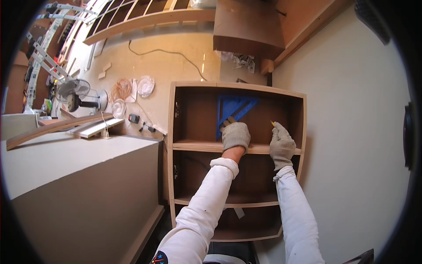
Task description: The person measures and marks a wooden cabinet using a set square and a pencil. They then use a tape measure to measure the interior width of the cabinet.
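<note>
A light wooden cabinet (pixel 204 146) with dark brown compartments lies in front of me. In its farthest compartment is a blue triangular square (pixel 229 104). My left hand (pixel 236 135), in a grey knit glove with bare fingertips, grips the slanted edge of the square; its fingers partly cover that edge. To its right, my gloved right hand (pixel 282 146) is closed around a thin yellow pencil (pixel 272 123), with the tip pointing away from me. This hand is over the compartment divider, near the cabinet's right side. Most of the pencil is hidden in the fingers.
A grey box-like unit (pixel 88 163) stands close on the left, a pale wall (pixel 351 145) on the right. Beyond the cabinet, a cable (pixel 176 53) crosses the floor. A fan (pixel 79 97), a ladder (pixel 48 61) and coiled cord (pixel 121 90) are at the far left.
</note>
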`<state>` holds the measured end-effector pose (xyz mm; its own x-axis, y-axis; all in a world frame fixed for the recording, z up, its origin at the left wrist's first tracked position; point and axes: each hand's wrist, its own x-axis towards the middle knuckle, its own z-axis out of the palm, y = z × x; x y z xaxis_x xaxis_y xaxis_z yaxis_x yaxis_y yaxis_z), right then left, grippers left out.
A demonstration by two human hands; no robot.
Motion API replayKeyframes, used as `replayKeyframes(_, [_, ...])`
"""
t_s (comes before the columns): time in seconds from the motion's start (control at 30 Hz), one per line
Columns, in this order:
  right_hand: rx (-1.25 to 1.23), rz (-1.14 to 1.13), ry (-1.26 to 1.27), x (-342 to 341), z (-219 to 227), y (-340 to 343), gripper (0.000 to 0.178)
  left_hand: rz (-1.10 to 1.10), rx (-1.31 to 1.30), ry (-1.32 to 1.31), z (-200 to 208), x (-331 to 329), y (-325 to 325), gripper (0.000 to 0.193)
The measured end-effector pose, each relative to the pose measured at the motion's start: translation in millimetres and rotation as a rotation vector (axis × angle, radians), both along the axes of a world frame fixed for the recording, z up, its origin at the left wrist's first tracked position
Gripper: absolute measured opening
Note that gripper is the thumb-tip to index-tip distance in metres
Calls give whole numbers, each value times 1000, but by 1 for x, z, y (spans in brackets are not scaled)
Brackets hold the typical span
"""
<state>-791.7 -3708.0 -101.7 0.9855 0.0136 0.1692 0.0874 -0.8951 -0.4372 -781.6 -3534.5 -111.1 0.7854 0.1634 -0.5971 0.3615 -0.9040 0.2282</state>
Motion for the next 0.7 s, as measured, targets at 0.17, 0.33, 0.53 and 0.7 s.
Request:
replayKeyframes(0.17, [74, -4, 24, 1, 3, 3, 24, 0, 37, -21, 1, -2, -2, 61])
replayKeyframes(0.33, [119, -3, -15, -1, -7, 0, 23, 36, 36, -79, -7, -6, 0, 43])
replayKeyframes(0.53, [254, 8, -114, -6, -10, -1, 23, 96, -51, -60, -1, -4, -1, 50])
replayKeyframes(0.7, [318, 43, -174, -9, -13, -2, 24, 117, -63, 1, 2, -4, 0, 57])
